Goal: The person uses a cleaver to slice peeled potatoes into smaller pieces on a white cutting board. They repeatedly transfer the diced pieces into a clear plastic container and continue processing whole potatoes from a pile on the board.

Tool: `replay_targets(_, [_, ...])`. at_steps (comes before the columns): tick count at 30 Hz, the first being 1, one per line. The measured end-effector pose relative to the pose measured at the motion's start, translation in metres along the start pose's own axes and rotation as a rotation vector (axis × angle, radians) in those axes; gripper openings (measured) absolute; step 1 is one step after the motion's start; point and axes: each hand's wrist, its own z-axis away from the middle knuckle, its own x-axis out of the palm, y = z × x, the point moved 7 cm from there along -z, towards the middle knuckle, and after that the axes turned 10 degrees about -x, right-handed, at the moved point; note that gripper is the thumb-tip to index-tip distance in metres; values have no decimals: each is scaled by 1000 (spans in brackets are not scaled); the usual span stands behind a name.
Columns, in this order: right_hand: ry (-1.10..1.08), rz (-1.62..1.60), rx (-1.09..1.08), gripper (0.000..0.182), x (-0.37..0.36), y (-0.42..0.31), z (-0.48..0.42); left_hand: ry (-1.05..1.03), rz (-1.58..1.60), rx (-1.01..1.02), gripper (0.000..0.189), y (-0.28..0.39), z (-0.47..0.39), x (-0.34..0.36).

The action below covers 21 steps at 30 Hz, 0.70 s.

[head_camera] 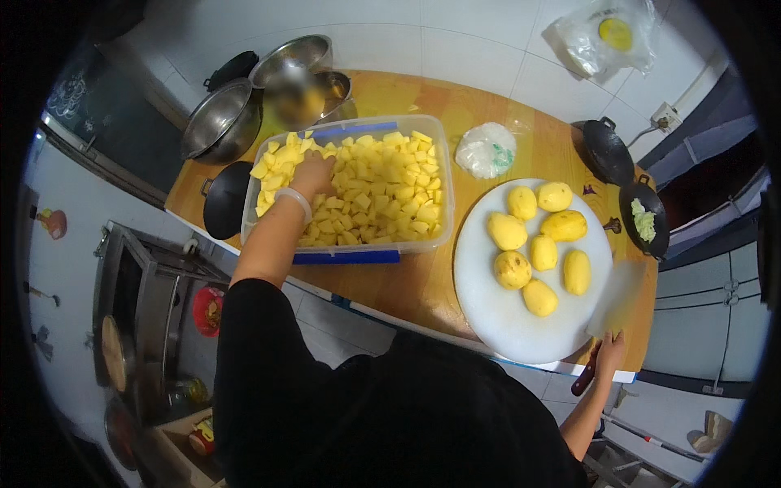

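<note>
My left hand (314, 172) reaches into a clear plastic tub (447, 183) with blue latches, its fingers among the potato chunks (378, 189) that fill it; whether it grips any is hidden. A pale bangle circles that wrist. At the right, my right hand (609, 354) holds a cleaver (617, 299), its broad blade pointing away from me beside the round white cutting board (488, 317). Several whole peeled potatoes (542, 252) lie on the board, one of them with brown spots (512, 270).
Steel bowls (219, 119) and a black pan (227, 200) stand left of the tub. A plastic bag (486, 150) lies behind the board. Small black pans (607, 149) line the right side, one holding shredded greens (643, 220). The wooden table's edge (427, 326) is close to me.
</note>
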Motion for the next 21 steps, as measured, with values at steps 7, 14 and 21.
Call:
replay_targets(7, [1,83,-60,20,0,-10,5,-387,481,-161,69,-47,-21,5])
replay_targets(14, [23,344,-222,39,0,-25,11,-139,421,62,85,2,-9,34])
replay_targets(21, [30,362,-137,39,5,-41,20,345,1041,54,65,-6,16,-46])
